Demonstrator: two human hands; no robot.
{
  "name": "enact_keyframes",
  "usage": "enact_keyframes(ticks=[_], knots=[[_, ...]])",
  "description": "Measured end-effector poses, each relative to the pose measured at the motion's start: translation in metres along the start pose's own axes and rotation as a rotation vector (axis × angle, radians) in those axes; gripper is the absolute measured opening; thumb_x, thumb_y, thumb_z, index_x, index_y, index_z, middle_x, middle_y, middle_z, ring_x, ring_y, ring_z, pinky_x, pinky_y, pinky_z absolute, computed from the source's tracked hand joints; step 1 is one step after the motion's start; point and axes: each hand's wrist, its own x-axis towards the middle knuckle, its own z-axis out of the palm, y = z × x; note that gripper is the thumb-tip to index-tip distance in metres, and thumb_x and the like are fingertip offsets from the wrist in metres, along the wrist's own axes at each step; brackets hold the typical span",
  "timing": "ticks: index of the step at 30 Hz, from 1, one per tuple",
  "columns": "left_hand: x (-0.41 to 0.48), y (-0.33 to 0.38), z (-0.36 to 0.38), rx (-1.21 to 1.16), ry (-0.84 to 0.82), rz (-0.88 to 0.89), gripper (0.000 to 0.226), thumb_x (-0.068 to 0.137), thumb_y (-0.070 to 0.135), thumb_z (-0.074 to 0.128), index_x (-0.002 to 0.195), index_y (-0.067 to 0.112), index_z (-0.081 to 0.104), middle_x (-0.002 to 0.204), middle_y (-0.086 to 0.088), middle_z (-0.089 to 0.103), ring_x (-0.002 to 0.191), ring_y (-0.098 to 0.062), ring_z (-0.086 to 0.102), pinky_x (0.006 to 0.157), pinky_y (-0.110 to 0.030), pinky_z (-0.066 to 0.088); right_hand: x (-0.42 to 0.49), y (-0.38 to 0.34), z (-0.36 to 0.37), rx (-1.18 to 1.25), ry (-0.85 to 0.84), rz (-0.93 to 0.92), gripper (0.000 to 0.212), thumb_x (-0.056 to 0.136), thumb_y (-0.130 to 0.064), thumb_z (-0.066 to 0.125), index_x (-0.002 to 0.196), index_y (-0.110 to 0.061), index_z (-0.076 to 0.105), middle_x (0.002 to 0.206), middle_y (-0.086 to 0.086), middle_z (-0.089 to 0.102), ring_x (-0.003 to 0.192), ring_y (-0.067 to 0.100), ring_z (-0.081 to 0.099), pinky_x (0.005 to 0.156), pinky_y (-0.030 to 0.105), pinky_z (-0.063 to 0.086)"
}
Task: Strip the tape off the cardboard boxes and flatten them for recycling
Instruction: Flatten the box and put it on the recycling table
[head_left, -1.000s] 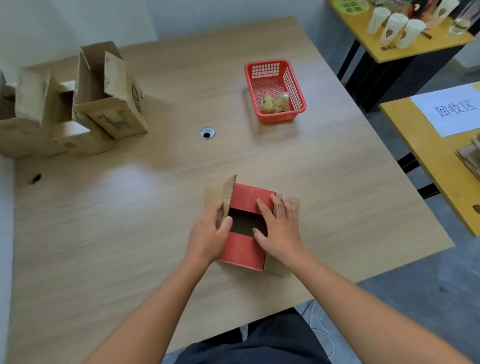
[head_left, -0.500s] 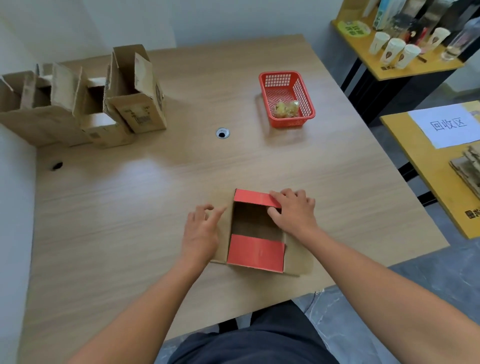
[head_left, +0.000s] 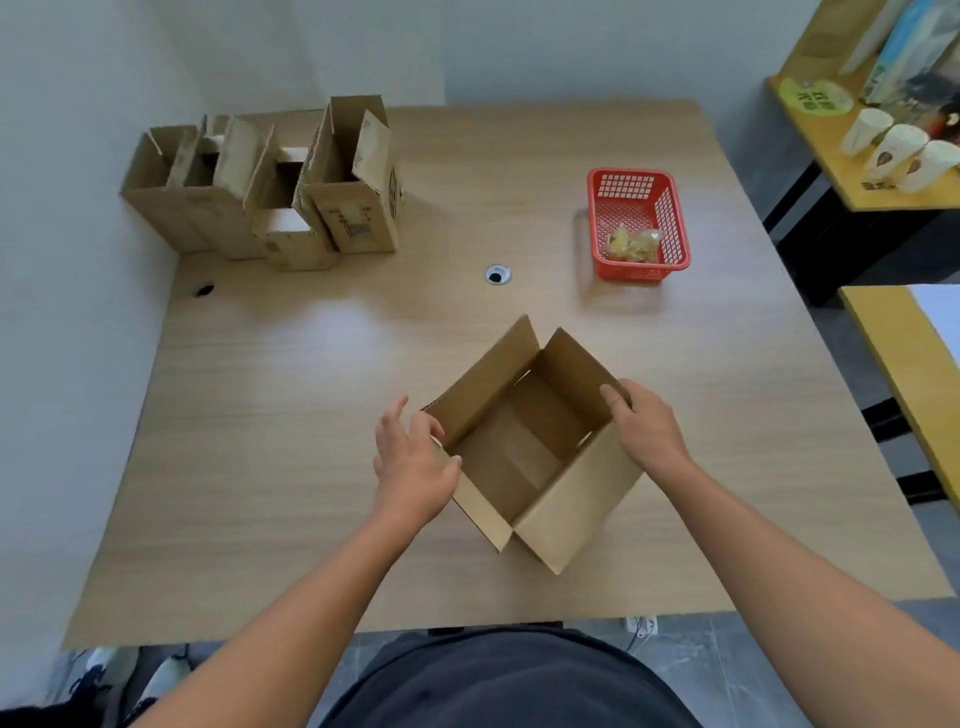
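Note:
An open brown cardboard box (head_left: 524, 457) stands near the table's front edge, turned diagonally, with its flaps spread outward and its inside bare. My right hand (head_left: 647, 428) grips the box's right wall, thumb inside the rim and fingers outside. My left hand (head_left: 413, 457) lies against the box's left corner with fingers loosely spread; whether it holds the wall I cannot tell. Several more open cardboard boxes (head_left: 270, 187) stand together at the far left of the table.
A red plastic basket (head_left: 670, 208) with crumpled yellowish tape scraps (head_left: 631, 244) sits at the far right of the wooden table (head_left: 291, 415). A cable grommet (head_left: 497, 274) lies mid-table. Yellow side tables with paper cups (head_left: 893, 150) stand to the right.
The box, earlier lying with red flaps up under both hands, now stands turned diagonally with its plain brown opening facing up. My right hand has moved to its right wall.

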Motion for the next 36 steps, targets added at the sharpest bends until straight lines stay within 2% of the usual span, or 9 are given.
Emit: enact_keyframes(ticks=[5,8,11,14,19,24,27,31,36], knots=[[-0.001,0.007,-0.009,-0.685,0.029,-0.327,0.075,0.095,0.01,0.063,0.15,0.043,0.023,0.134,0.012,0.057,0.106,-0.013,0.061,0.089,-0.038,0.053,-0.007,0.023,-0.006,0.378,-0.11,-0.012,0.022,0.108,-0.037,0.049,0.117,-0.027,0.066,0.11,-0.007,0.072,0.096,0.011,0.069,0.074,0.029,0.059],[0.0,0.015,-0.014,-0.782,0.063,-0.181,0.057,0.098,-0.007,0.05,0.133,0.036,0.06,0.132,0.018,0.062,0.126,-0.011,0.058,0.099,-0.029,0.051,-0.009,0.034,-0.01,0.577,-0.152,-0.066,0.021,0.109,-0.022,0.048,0.117,-0.028,0.067,0.11,-0.001,0.074,0.102,0.017,0.072,0.086,0.03,0.06],[-0.009,0.024,-0.015,-0.69,0.062,0.007,0.057,0.095,-0.019,0.045,0.12,0.026,0.07,0.153,0.002,0.04,0.127,0.01,0.051,0.105,-0.014,0.043,-0.01,0.044,-0.019,0.614,-0.245,-0.066,0.029,0.106,-0.009,0.052,0.109,-0.032,0.069,0.112,0.012,0.071,0.102,0.021,0.069,0.09,0.034,0.057],[-0.024,0.02,-0.009,-0.619,-0.01,0.108,0.038,0.096,-0.015,0.053,0.111,0.013,0.074,0.154,0.002,0.037,0.139,-0.004,0.043,0.109,-0.025,0.045,-0.012,0.062,-0.029,0.579,-0.386,0.042,0.036,0.095,0.004,0.049,0.1,-0.026,0.068,0.114,0.002,0.072,0.115,0.019,0.063,0.094,0.038,0.049],[-0.062,0.008,0.005,-0.608,-0.131,0.063,0.043,0.092,-0.008,0.05,0.098,0.025,0.078,0.143,0.021,0.04,0.134,0.004,0.041,0.093,-0.022,0.055,-0.02,0.083,-0.044,0.565,-0.586,0.251,0.055,0.08,-0.046,0.053,0.129,-0.023,0.058,0.131,0.003,0.068,0.122,0.024,0.063,0.107,0.052,0.044],[-0.065,0.012,0.018,-0.38,0.177,-0.099,0.015,0.094,0.045,0.059,0.102,0.033,0.06,0.115,0.015,0.045,0.104,-0.004,0.057,0.085,-0.03,0.058,-0.017,0.075,-0.035,0.276,-0.613,0.093,0.064,0.096,-0.075,0.037,0.153,-0.049,0.028,0.144,-0.003,0.051,0.129,0.018,0.052,0.11,0.05,0.041],[-0.054,0.013,0.022,-0.176,0.269,-0.288,0.051,0.083,0.057,0.074,0.114,0.035,0.039,0.116,0.012,0.041,0.1,-0.007,0.053,0.076,-0.031,0.05,-0.011,0.057,-0.022,0.122,-0.587,-0.108,0.079,0.083,-0.084,0.044,0.154,-0.053,0.028,0.146,-0.006,0.032,0.136,0.011,0.036,0.115,0.038,0.031],[-0.041,-0.007,0.027,-0.457,0.143,-0.548,0.086,0.081,0.031,0.084,0.144,0.037,0.026,0.134,0.008,0.044,0.113,-0.013,0.054,0.084,-0.036,0.054,-0.006,0.041,0.017,-0.18,-0.583,-0.181,0.071,0.086,-0.073,0.059,0.15,-0.054,0.034,0.156,0.002,0.025,0.143,0.031,0.031,0.12,0.048,0.028],[-0.045,-0.053,0.046,-0.668,0.045,-0.829,0.059,0.085,0.001,0.074,0.127,0.024,0.038,0.118,-0.004,0.065,0.101,-0.02,0.063,0.07,-0.039,0.055,-0.011,0.041,0.057,-0.544,-0.419,-0.201,0.076,0.081,-0.08,0.056,0.147,-0.051,0.03,0.145,0.001,0.028,0.134,0.032,0.031,0.106,0.053,0.038]])
